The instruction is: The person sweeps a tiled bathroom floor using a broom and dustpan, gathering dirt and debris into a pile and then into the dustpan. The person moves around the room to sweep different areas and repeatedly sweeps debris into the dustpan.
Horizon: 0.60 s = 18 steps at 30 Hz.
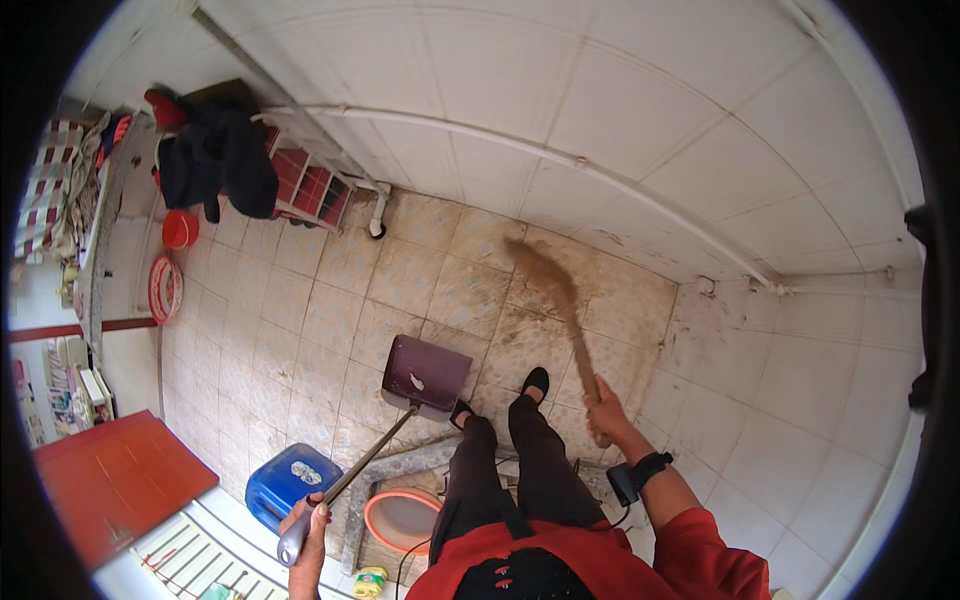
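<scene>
My left hand (311, 520) is closed round the grey grip of a long-handled dustpan (440, 372). The dustpan's purple pan rests on the tiles just ahead of my left foot, with a small pale patch on it. My right hand (604, 412) is wrapped round the handle of a brown broom (562, 290). The broom slants away from me, and its bristle end is over the dirt-marked tiles near the far wall. Pan and broom are apart.
Close to my left hand are a blue plastic jug (290, 480) and an orange-rimmed basin (402, 520). A red door panel (125, 485) stands at the left. A white rack (308, 185) with dark clothing and a drain pipe (379, 212) line the far wall. A red bucket (180, 229) sits far left.
</scene>
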{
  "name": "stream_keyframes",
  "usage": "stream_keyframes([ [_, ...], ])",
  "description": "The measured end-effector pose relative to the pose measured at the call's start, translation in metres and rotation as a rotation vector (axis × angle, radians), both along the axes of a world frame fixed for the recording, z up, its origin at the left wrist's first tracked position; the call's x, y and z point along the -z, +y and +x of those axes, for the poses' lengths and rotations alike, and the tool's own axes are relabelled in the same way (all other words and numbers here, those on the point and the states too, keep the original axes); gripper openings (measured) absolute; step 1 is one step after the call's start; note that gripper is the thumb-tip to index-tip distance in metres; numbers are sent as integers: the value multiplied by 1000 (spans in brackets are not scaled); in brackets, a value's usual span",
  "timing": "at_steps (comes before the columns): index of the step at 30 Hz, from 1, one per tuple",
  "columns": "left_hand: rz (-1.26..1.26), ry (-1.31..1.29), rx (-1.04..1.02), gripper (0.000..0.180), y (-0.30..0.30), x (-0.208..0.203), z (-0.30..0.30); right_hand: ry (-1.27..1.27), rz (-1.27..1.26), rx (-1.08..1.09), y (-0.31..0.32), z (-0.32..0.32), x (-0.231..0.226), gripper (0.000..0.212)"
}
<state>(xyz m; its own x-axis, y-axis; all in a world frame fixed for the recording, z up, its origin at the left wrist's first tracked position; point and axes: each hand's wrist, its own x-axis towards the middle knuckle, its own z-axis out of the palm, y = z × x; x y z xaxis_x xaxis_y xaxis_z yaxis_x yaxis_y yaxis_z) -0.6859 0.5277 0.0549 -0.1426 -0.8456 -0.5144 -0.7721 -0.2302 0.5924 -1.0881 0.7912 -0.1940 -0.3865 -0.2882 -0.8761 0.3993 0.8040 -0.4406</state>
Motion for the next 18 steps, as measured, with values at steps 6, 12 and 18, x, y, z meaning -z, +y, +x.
stream_keyframes([
  [6,-88,10,55,19,-17,24,27,30,33,-19,-67,-14,73,68],
  [12,-114,11,61,17,-46,34,40,17,175,-350,-85,79,73,79],
  [18,-249,22,66,14,-65,53,41,-150,44,-134,-48,78,6,65],
])
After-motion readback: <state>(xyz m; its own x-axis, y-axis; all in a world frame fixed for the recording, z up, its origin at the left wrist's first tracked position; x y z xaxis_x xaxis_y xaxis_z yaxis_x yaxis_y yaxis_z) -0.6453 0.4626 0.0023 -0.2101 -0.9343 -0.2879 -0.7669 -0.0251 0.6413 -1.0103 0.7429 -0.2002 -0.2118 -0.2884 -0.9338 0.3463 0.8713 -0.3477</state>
